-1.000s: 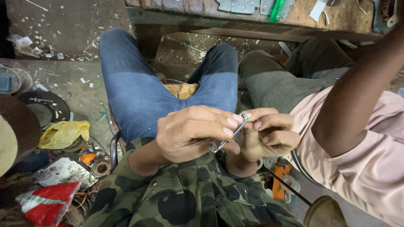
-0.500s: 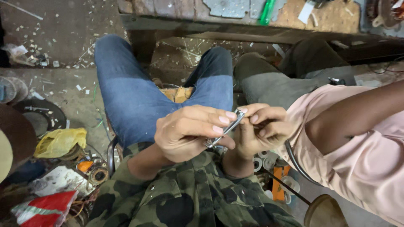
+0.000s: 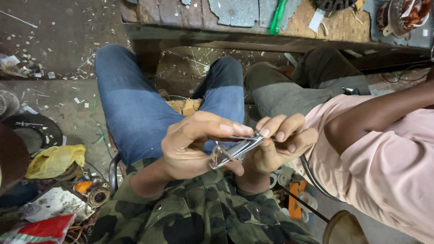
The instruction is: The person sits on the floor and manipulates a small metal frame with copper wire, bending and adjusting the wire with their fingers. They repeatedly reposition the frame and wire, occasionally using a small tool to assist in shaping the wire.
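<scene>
A rough concrete floor, grey and stained, lies scattered with pale chips and scraps, and a worn wooden bench with a chipped, splintered edge runs across the top of the view. On the bench rest flat grey metal sheets with ragged outlines and a slim green plastic tool. At the lower left sit a crumpled yellow plastic bag, a red wrapper and a round black disc.

The person sits with knees apart in faded blue jeans and a camouflage shirt of mottled green and black cloth. Above the lap, the left hand is closed around a small shiny metal nail clipper, thumb beneath and fingers curled over its top lever. The clipper is narrow, flat and polished, tilted with its jaws pointing up to the right, and a small loop hangs at its lower left end. The right hand is loosely curled, its fingers bent inward with the fingertips meeting the clipper's front end; it touches the tool rather than gripping it. The clipper lies between the two hands, in front of the shirt and well above the floor.

Just beside the person on the right sits another person in a smooth pale pink shirt and grey-green trousers, a bare forearm crossing the upper right.
</scene>
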